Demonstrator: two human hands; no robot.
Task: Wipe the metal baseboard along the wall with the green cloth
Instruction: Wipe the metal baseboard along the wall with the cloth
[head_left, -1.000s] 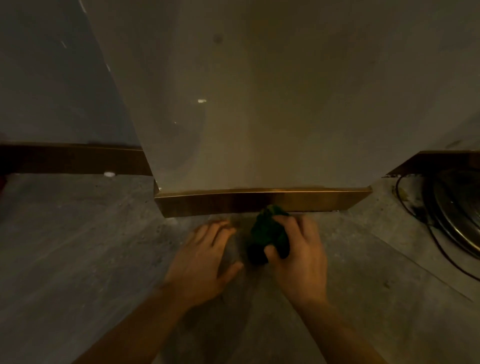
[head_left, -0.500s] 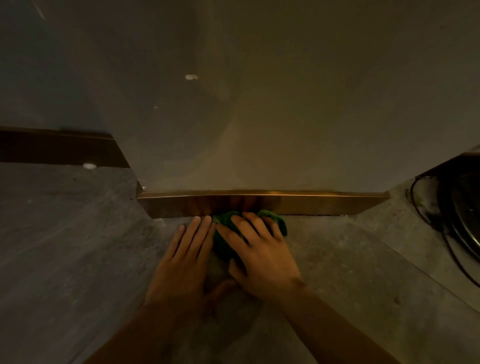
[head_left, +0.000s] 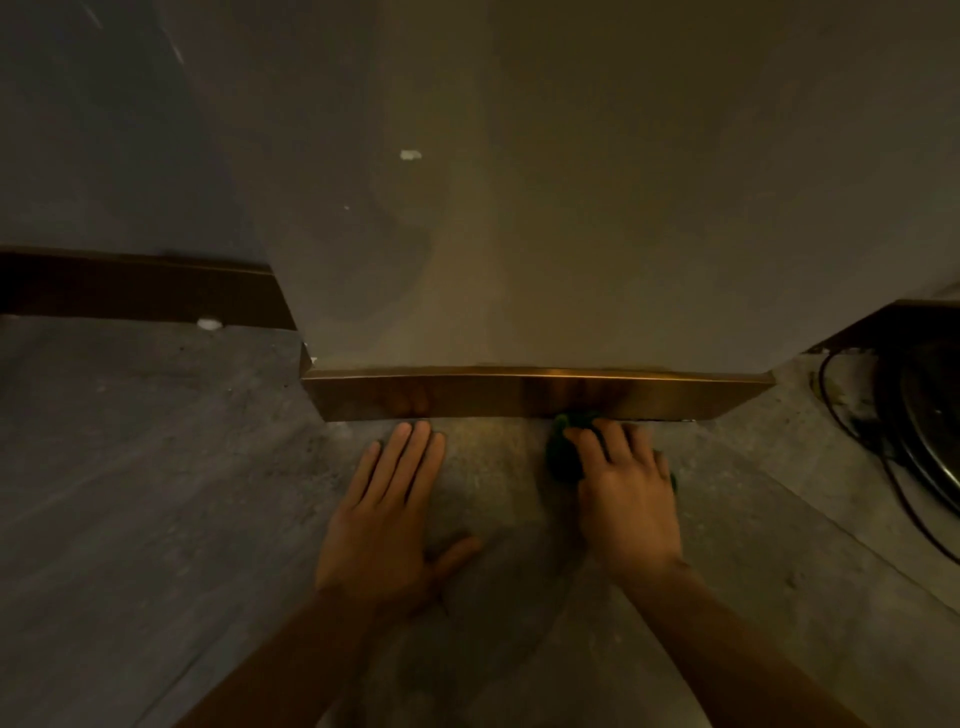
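A shiny brass-coloured metal baseboard (head_left: 519, 396) runs along the foot of the protruding wall section straight ahead. My right hand (head_left: 623, 488) presses a bunched green cloth (head_left: 562, 452) against the floor at the baseboard's lower edge, right of its middle; most of the cloth is hidden under my fingers. My left hand (head_left: 395, 509) lies flat on the concrete floor, fingers spread, fingertips just short of the baseboard's left part, holding nothing.
Darker baseboard (head_left: 140, 291) continues along the recessed wall at the left, with a small white speck (head_left: 209, 324) at its foot. At the right edge lie a round metal object (head_left: 930, 421) and a black cable (head_left: 857, 431). Grey concrete floor (head_left: 156, 493) surrounds my hands.
My right hand has slid the cloth to the right along the baseboard, away from my left hand. My left hand stays planted flat on the floor.
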